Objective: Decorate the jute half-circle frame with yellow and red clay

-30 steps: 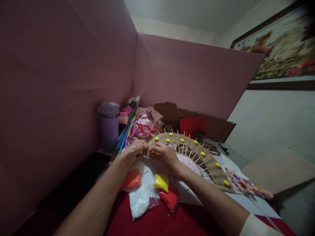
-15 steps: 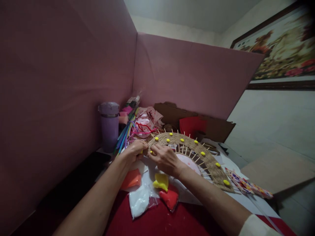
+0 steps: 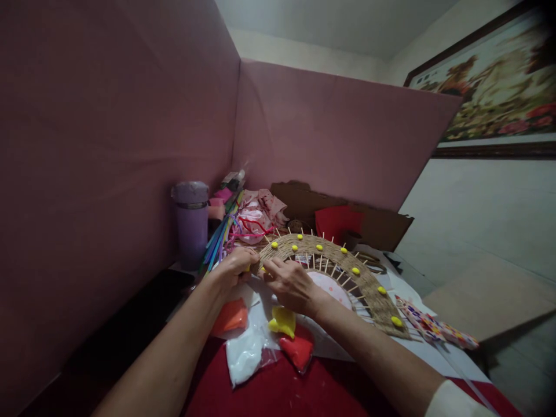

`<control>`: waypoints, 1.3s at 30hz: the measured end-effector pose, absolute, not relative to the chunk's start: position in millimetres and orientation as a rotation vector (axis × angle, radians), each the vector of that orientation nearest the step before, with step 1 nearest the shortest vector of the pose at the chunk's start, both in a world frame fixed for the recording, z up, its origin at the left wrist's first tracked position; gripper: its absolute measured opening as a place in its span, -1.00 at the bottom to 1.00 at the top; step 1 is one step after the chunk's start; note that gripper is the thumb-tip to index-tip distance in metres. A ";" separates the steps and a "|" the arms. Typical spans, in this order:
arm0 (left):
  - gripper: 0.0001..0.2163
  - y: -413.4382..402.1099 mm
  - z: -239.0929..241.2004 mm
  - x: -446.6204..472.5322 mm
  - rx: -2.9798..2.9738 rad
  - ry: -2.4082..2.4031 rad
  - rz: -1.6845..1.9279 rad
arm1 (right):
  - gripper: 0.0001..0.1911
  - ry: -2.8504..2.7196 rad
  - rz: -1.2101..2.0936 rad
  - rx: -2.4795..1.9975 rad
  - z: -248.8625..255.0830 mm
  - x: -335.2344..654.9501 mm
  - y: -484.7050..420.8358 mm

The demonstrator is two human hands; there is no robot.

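A woven twine arch with thin sticks poking out along both edges lies across the table, dotted with several yellow clay balls. At its left end my left hand is closed, fingers curled against the band. A bit of yellow shows under those fingers, mostly hidden. Close beside it my right hand bends its fingers onto the same end, fingertips around a yellow dot at the band's inner edge. Within the curve sits a pale pink spotted piece.
Bags of yellow, red, white and orange clay lie in front. A purple tumbler and pipe cleaners stand left. A flower-patterned strip lies right. Pink panels rise behind.
Both hands keep nearly the same place on the arch. My right fingers have shifted slightly left, and the whole view has moved a little.
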State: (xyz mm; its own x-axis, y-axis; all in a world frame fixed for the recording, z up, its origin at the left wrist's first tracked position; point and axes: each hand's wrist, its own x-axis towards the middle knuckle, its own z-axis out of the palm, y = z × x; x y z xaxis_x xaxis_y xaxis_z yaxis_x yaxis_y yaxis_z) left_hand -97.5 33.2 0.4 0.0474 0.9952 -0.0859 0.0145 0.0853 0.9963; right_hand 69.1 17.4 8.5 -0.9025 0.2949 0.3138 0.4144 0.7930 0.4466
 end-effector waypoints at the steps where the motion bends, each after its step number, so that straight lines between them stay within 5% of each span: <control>1: -0.81 33.2 0.8 -97.5 1.175 1.223 1.101 | -0.88 -2.741 -0.728 -0.546 8.2 69.9 17.4; 20: -0.80 27.0 10.1 -96.1 1.140 1.264 1.091 | -0.62 -2.612 -0.517 -0.810 -3.4 79.7 17.7; 39: -0.82 23.8 12.2 -96.3 1.129 1.254 1.095 | -0.65 -2.604 -0.577 -0.754 -1.2 83.9 15.1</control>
State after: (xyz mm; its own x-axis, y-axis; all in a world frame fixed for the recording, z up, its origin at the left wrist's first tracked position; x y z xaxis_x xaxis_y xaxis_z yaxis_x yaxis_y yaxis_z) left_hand -96.3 23.8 12.2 0.0226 0.9915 -0.1277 0.0065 0.1276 0.9918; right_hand 83.9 15.1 -1.2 -0.7894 0.4189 0.4488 0.5692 0.7732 0.2796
